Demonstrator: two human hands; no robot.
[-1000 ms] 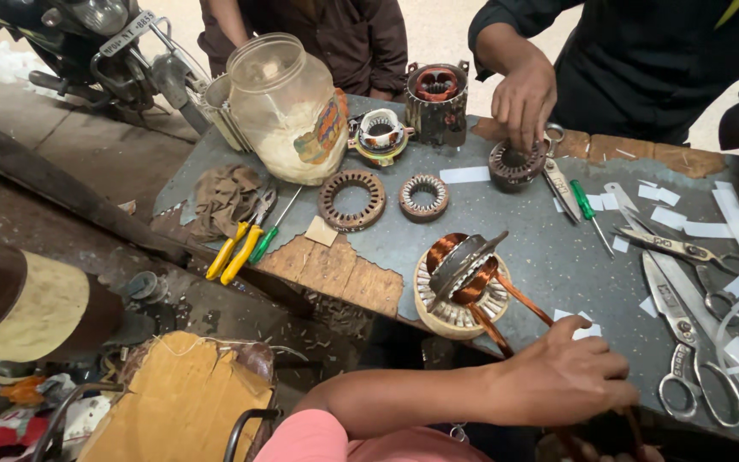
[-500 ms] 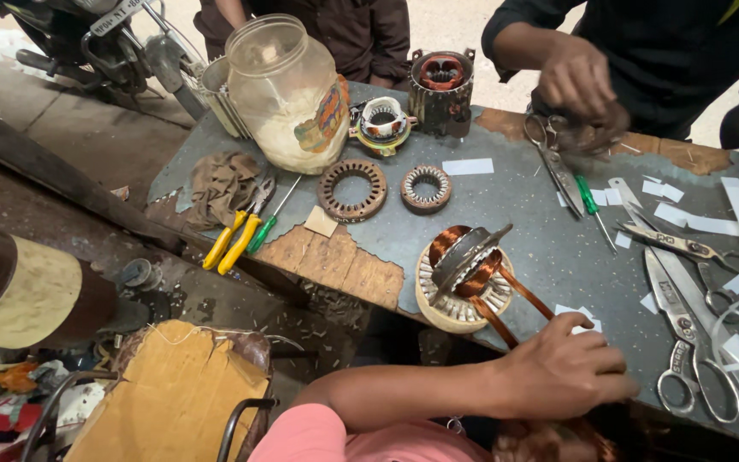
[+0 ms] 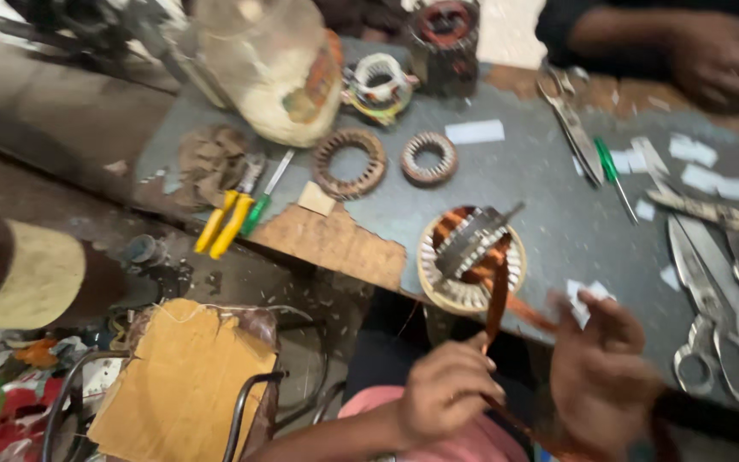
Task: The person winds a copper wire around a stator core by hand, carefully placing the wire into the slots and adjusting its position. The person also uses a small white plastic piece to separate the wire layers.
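Both your hands are pinching the copper coil point(image 3: 498, 295) strand low-centre, left hand point(image 3: 451, 389) and right hand point(image 3: 600, 376) closed on it beside the stator point(image 3: 470, 261) on the worktop point(image 3: 540, 197), so I'd guess you're mid-winding and next need a steady pull.

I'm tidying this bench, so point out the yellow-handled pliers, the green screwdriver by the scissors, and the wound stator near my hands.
yellow-handled pliers point(image 3: 226, 219): head view, on the yellow grips.
green screwdriver point(image 3: 611, 164): head view, on its green handle.
wound stator point(image 3: 470, 258): head view, on its middle.

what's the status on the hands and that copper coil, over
Left hand pinching the copper wire bundle off the stator. Right hand holding a white paper slip beside it. Scissors lie to the right, apart.
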